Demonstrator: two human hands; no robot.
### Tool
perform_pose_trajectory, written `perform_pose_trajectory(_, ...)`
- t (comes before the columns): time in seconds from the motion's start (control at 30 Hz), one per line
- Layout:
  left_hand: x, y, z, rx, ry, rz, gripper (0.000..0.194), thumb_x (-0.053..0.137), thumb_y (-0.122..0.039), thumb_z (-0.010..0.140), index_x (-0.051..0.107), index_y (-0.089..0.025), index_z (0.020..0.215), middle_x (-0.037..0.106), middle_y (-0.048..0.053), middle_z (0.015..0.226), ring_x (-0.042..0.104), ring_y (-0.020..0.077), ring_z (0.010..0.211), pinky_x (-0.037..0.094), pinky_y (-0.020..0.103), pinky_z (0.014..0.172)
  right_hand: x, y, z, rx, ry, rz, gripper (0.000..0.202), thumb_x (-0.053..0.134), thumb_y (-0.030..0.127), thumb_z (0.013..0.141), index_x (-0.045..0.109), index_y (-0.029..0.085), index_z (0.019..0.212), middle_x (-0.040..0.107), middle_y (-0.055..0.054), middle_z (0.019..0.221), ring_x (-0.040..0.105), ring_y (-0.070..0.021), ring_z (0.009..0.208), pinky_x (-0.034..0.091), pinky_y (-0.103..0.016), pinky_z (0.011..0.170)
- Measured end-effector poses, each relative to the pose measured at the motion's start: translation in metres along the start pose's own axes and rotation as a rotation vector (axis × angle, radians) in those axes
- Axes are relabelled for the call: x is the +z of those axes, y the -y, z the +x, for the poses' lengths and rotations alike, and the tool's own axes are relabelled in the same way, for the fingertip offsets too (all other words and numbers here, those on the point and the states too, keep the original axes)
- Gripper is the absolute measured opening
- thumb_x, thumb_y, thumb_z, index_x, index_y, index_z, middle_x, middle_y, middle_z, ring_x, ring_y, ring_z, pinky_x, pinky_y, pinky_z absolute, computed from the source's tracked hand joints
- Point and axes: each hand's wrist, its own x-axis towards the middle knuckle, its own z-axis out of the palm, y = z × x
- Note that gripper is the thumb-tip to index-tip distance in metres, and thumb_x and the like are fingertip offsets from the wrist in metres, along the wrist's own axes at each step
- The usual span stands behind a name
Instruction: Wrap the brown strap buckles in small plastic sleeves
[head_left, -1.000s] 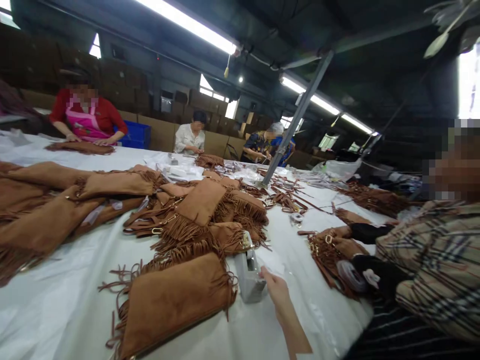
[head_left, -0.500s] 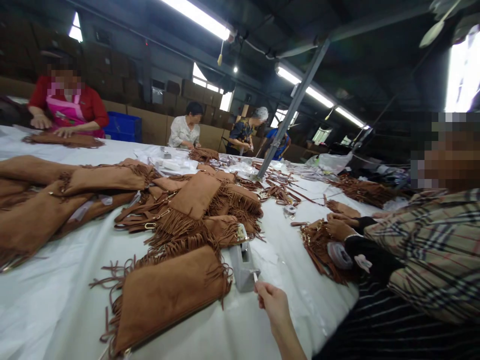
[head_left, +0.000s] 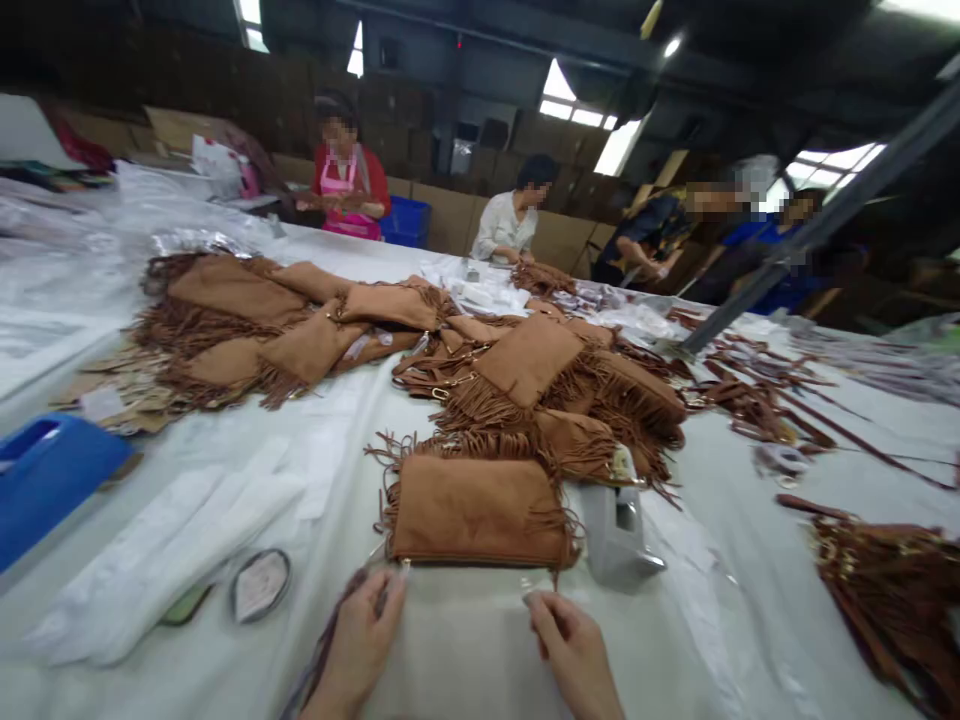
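Note:
A brown fringed pouch [head_left: 476, 510] lies flat in front of me, its zipper edge facing me. At its lower left corner, my left hand [head_left: 369, 622] pinches something near the zipper pull; a dark strip runs under that wrist. My right hand [head_left: 566, 640] is below the pouch's lower right corner, thumb and forefinger pinched on a small clear piece that looks like tape. A grey tape dispenser [head_left: 619, 535] stands right of the pouch. Behind it, more brown fringed pouches [head_left: 532, 360] are heaped.
At the left are a blue holder [head_left: 56, 480], white plastic bags [head_left: 172, 550] and a round black-rimmed item [head_left: 260, 585]. Brown straps [head_left: 892, 590] lie at the right. A metal post [head_left: 825, 225] rises beyond the heap. Several people work across the table.
The view has swung left. My left hand has come into view at the pouch's corner. My right hand has left the dispenser and is now below the pouch's right end.

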Motion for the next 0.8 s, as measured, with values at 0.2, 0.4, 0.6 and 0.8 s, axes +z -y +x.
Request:
perform_pose_trajectory(0.2, 0.001, 0.001, -0.007, 0.151, -0.067, 0.179, 0.027, 0.039, -0.037, 0.091, 0.061, -0.021, 0.088, 0.071, 0.005, 0.081, 0.066, 0.0203, 0.076, 0.049, 0.029, 0.070, 0.078, 0.073, 0.008, -0.175, 0.482, 0.066, 0.028, 0.054, 0.037, 0.079, 0.061, 0.015, 0.063, 0.050, 0.003, 0.055, 0.044, -0.0108, 0.052, 0.033, -0.022, 0.049)
perform_pose_trajectory(0.4, 0.003, 0.003, -0.009, 0.225, -0.068, 0.209, 0.027, 0.035, -0.032, 0.093, 0.059, -0.020, 0.093, 0.071, 0.006, 0.083, 0.068, 0.0184, 0.073, 0.052, 0.027, 0.069, 0.112, 0.071, 0.027, -0.206, 0.540, -0.064, 0.028, 0.056, 0.029, 0.073, 0.062, 0.013, 0.052, 0.045, 0.004, 0.047, 0.037, -0.0096, 0.049, 0.026, -0.021, 0.046)
perform_pose_trajectory(0.6, 0.004, 0.009, -0.008, 0.241, -0.044, 0.203, 0.029, 0.033, -0.032, 0.094, 0.059, -0.020, 0.094, 0.071, 0.008, 0.084, 0.068, 0.0184, 0.074, 0.053, 0.027, 0.071, 0.123, 0.064, 0.029, -0.183, 0.435, -0.108, 0.031, 0.058, 0.033, 0.070, 0.064, 0.013, 0.047, 0.049, 0.003, 0.043, 0.039, -0.0101, 0.047, 0.025, -0.021, 0.044)
perform_pose_trajectory(0.8, 0.001, 0.003, -0.005, 0.143, 0.013, 0.078, 0.033, 0.033, -0.040, 0.093, 0.059, -0.020, 0.088, 0.069, 0.006, 0.078, 0.066, 0.0190, 0.075, 0.052, 0.027, 0.070, 0.124, 0.059, 0.030, -0.093, 0.405, -0.105, 0.034, 0.061, 0.039, 0.068, 0.061, 0.014, 0.045, 0.047, 0.003, 0.039, 0.038, -0.0088, 0.042, 0.023, -0.021, 0.041)
